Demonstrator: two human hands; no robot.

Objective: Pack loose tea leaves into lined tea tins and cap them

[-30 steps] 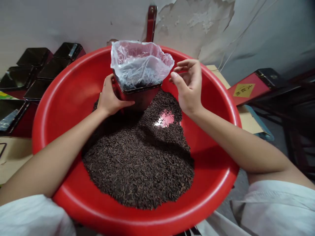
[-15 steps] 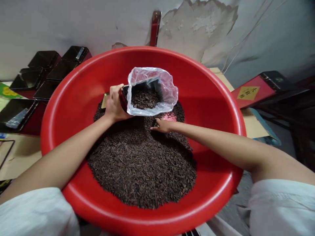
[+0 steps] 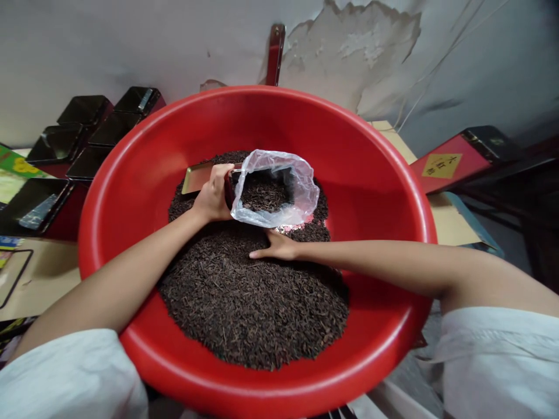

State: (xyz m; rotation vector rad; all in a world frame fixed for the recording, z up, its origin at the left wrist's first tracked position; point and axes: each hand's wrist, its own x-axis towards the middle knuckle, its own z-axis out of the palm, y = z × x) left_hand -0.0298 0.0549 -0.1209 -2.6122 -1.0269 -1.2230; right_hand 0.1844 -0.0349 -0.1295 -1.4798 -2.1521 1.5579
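While the left hand [image 3: 213,195] grips the tilted, plastic-lined tin [image 3: 229,189] above coarse dark leaves [image 3: 244,308], its fingers partly hidden; the right hand [image 3: 282,245] presses in, thumb spread, other fingers hidden; round, glossy red basin [image 3: 371,192] surrounds both.

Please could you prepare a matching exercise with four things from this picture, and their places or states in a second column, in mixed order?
Column 1
1. Left hand
2. Right hand
3. Clear plastic bag
4. Yellow-labelled tin

Column 2
A. At the loose tea leaves
B. Outside the red basin, on the right
C. Gripping the side of a tin held over the basin
D. Spread open around the held tin's mouth

Right pairs: 1-C, 2-A, 3-D, 4-B
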